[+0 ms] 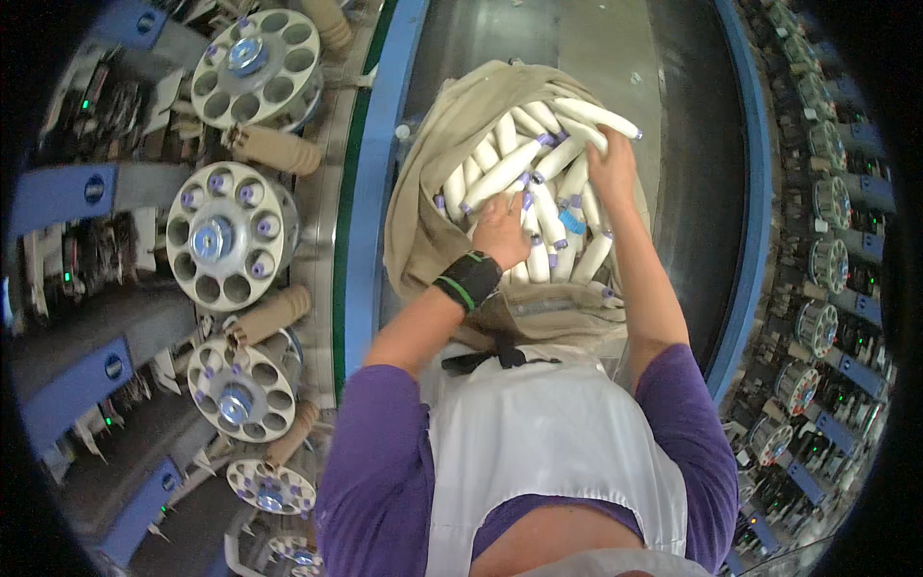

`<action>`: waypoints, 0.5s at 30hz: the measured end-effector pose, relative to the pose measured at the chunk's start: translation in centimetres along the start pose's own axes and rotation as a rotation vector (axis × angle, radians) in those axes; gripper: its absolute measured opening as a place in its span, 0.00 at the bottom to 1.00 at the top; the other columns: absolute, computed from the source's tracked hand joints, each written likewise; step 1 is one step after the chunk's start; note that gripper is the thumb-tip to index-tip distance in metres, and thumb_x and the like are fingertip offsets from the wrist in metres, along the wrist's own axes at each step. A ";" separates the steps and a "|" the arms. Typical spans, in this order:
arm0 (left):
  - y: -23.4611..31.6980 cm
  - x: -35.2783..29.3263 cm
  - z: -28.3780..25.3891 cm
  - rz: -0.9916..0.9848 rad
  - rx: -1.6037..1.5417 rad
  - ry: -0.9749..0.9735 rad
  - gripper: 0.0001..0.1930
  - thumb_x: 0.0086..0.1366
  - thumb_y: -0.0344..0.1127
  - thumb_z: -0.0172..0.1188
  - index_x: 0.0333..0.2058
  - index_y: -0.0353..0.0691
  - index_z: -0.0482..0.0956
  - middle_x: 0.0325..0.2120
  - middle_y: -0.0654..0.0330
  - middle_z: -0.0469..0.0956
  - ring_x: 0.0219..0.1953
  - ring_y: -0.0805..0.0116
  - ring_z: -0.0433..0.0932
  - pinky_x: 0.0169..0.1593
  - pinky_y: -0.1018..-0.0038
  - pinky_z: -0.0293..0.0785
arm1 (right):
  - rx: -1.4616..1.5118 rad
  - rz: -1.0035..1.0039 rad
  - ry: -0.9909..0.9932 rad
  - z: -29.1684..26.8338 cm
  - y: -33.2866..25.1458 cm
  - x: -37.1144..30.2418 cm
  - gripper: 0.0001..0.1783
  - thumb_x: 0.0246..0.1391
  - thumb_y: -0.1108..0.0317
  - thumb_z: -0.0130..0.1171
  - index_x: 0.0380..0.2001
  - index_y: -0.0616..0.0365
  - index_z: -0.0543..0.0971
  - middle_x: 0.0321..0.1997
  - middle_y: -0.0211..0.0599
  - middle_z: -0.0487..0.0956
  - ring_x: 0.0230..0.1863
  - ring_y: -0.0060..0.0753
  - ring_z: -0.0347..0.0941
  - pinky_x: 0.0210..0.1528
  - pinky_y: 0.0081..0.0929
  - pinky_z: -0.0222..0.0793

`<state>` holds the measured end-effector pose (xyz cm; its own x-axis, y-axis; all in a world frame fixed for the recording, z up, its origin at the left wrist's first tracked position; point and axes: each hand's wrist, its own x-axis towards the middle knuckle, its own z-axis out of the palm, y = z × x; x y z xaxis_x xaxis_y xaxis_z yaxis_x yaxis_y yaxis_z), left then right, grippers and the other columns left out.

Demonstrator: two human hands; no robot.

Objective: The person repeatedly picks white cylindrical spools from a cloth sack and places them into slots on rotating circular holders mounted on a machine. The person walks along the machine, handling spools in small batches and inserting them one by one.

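A beige cloth sack [409, 216], its mouth wide with folded edges, is full of white yarn bobbins [507, 173] with purple tube ends. My right hand [612, 165] is at the far right of the heap, its fingers closed round a white yarn bobbin [583, 133]. Another bobbin [601, 115] lies just beyond that one. My left hand [502, 233], with a black and green band on its wrist, reaches into the middle of the heap. Its fingers are bent together at the purple end of a bobbin; their tips are partly hidden among the bobbins.
The sack rests against my white apron [558, 423], between two blue rails [370, 192]. Machine rows line both sides. At the left, round magazines [231, 236] with holes hold several purple-ended tubes, and brown ribbed cones [274, 149] stick out between them. A blue scrap [571, 222] lies among the bobbins.
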<state>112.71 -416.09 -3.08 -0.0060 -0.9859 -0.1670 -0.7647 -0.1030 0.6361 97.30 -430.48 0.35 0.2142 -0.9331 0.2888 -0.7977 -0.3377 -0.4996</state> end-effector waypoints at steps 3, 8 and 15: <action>0.1 3.2 1.8 -0.093 0.126 0.065 0.39 0.43 0.38 0.57 0.56 0.35 0.53 0.49 0.44 0.61 0.47 0.47 0.64 0.51 0.64 0.61 | -0.249 0.096 -0.030 3.4 1.3 3.1 0.22 0.41 0.63 0.56 0.42 0.57 0.71 0.45 0.46 0.70 0.47 0.46 0.66 0.49 0.39 0.61; -1.5 3.6 1.8 -0.176 -0.049 -0.037 0.34 0.41 0.35 0.55 0.53 0.41 0.60 0.33 0.45 0.69 0.37 0.46 0.68 0.42 0.61 0.65 | -0.429 0.188 -0.203 3.7 5.4 5.6 0.26 0.42 0.53 0.55 0.45 0.55 0.71 0.47 0.43 0.69 0.49 0.42 0.65 0.47 0.45 0.60; -3.0 -2.9 -0.7 -0.408 -0.193 -0.130 0.16 0.46 0.39 0.58 0.35 0.39 0.73 0.30 0.51 0.72 0.35 0.53 0.71 0.40 0.64 0.66 | -0.202 0.142 -0.610 2.8 10.2 10.3 0.41 0.38 0.37 0.54 0.49 0.58 0.68 0.47 0.50 0.70 0.50 0.46 0.65 0.52 0.36 0.59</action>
<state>115.47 -413.02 -3.92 0.1800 -0.8367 -0.5173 -0.5874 -0.5133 0.6257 92.96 -443.90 -4.07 0.3328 -0.8895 -0.3132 -0.9193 -0.2320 -0.3180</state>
